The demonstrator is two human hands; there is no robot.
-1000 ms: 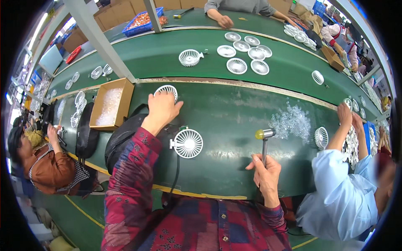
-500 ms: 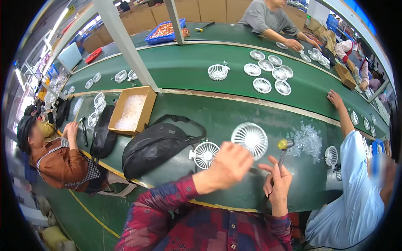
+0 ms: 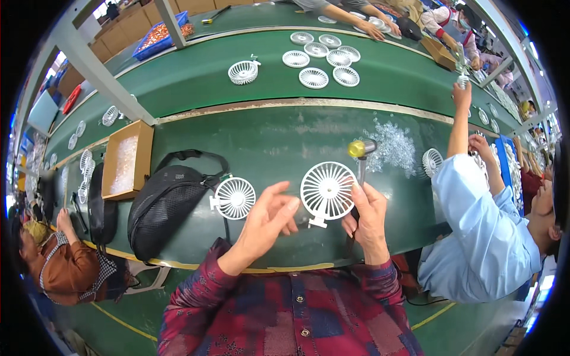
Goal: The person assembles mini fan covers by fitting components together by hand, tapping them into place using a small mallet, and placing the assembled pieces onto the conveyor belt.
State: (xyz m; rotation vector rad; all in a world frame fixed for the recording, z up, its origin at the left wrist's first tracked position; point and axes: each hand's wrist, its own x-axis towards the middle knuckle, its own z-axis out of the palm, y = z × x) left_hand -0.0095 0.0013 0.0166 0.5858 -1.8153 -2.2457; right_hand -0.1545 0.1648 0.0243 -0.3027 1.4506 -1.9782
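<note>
A round white fan grille (image 3: pixel 328 188) with a small T-shaped neck piece faces up on the green worktable in front of me. My right hand (image 3: pixel 369 221) is closed around the handle of a hammer (image 3: pixel 363 149) with a yellow-ended head; its thumb lies against the grille's right rim. To the grille's left, my left hand (image 3: pixel 266 221) is held with its fingers loosely bent and apart, nothing in it. A second white fan (image 3: pixel 236 198), with a similar neck piece at its left, rests just beyond that hand.
A pile of small clear plastic pieces (image 3: pixel 392 148) lies beyond the hammer. Left are a black mesh bag (image 3: pixel 172 207) and a cardboard box (image 3: pixel 145 155). Several white grilles (image 3: pixel 313 78) lie on the green belt (image 3: pixel 196 89). A co-worker in light blue (image 3: pixel 475 231) sits close at right.
My left hand has drawn back from the large grille and opened. The grille now shows its neck piece toward me. The co-worker at right has raised a white part. My view has shifted.
</note>
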